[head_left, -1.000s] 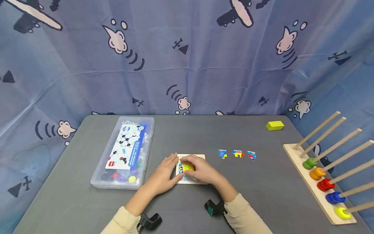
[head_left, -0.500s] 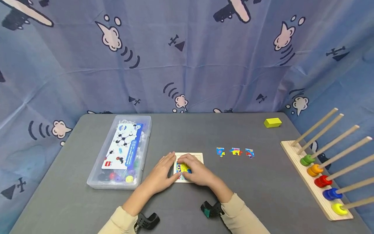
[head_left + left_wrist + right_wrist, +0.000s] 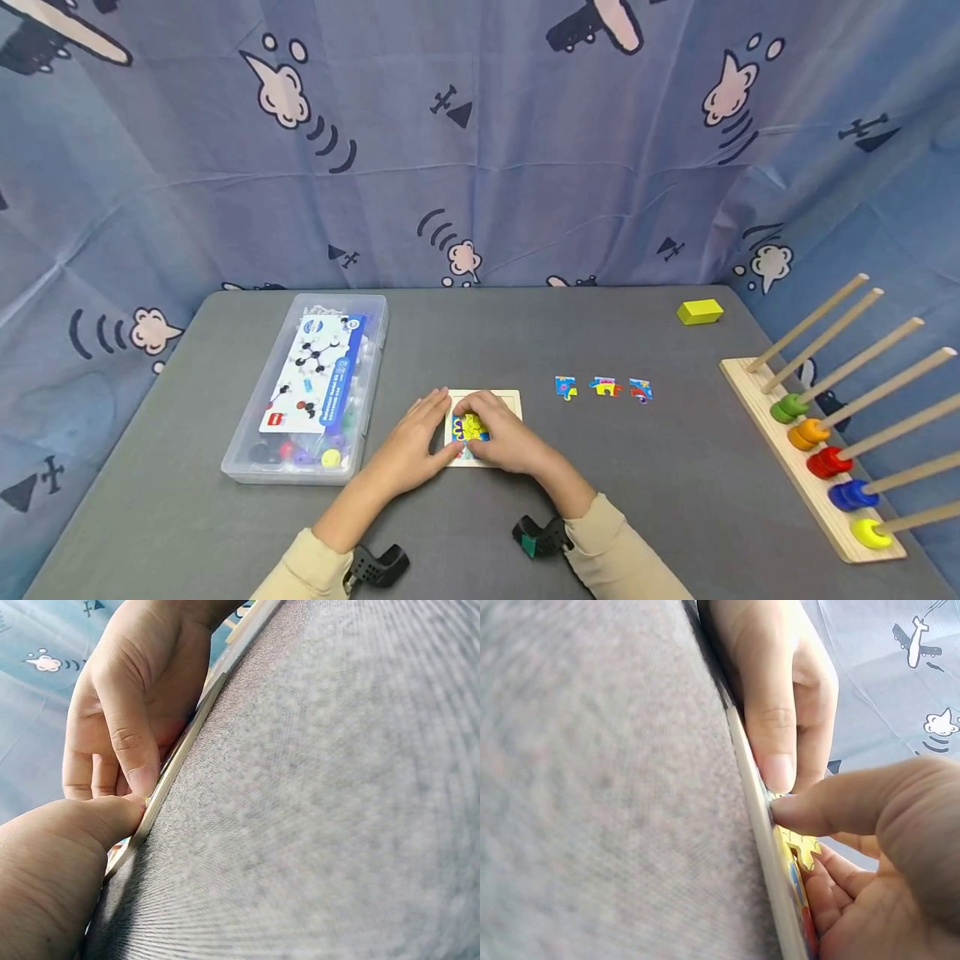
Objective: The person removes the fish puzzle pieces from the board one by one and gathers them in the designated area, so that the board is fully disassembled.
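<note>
A small wooden puzzle tray [image 3: 513, 400] lies between the hands, partly filled with colourful jigsaw pieces. My left hand [image 3: 411, 442] rests along its left side, fingers fairly straight, with the thumb touching the near left corner. My right hand [image 3: 508, 436] arches over the tray, thumb and fingers bent. In the right wrist view, a yellow puzzle piece [image 3: 804, 851] stands slightly tilted above the tray, pinched between the right thumb and fingers. The right hand covers much of the tray's right half. Three loose puzzle pieces [image 3: 604, 387] lie in a row to the right.
A clear plastic box [image 3: 247, 460] with a molecular model label stands on the left. On the right is a wooden peg board [image 3: 810, 475] with coloured rings on upright rods. A yellow block [image 3: 700, 312] sits at the far right. A patterned curtain [image 3: 390, 200] hangs behind.
Both hands stay at the tray; the right fingers shift only slightly over the pieces. The whole head view has drifted a little, moving the scene up and left.
</note>
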`<state>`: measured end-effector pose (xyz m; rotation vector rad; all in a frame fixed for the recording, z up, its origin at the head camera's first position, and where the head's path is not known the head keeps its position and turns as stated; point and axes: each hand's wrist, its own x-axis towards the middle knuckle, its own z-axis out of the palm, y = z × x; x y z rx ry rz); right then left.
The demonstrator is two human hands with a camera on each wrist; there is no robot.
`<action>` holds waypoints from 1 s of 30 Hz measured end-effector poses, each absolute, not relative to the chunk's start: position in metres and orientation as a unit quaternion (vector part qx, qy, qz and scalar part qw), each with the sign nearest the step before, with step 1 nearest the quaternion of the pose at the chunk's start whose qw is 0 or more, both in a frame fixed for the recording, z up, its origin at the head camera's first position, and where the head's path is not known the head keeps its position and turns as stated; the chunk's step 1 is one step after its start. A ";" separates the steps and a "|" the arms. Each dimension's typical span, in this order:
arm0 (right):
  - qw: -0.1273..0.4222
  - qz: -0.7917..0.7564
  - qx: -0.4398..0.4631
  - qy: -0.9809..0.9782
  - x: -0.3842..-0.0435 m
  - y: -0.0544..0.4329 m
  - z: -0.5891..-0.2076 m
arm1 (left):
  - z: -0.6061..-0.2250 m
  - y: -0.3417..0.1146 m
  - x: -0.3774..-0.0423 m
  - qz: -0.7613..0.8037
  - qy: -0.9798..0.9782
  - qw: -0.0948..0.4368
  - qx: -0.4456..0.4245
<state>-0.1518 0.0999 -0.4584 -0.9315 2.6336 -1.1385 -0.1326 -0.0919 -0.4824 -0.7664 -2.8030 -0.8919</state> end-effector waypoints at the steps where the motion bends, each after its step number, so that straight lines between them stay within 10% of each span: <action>1: 0.055 -0.372 -0.309 0.874 -0.151 0.100 -0.458 | -0.482 -0.092 -0.132 -0.293 -0.921 0.053 -0.252; 30: 0.000 -0.316 -0.309 0.897 -0.151 0.102 -0.458 | -0.484 -0.092 -0.132 -0.296 -0.916 0.071 -0.262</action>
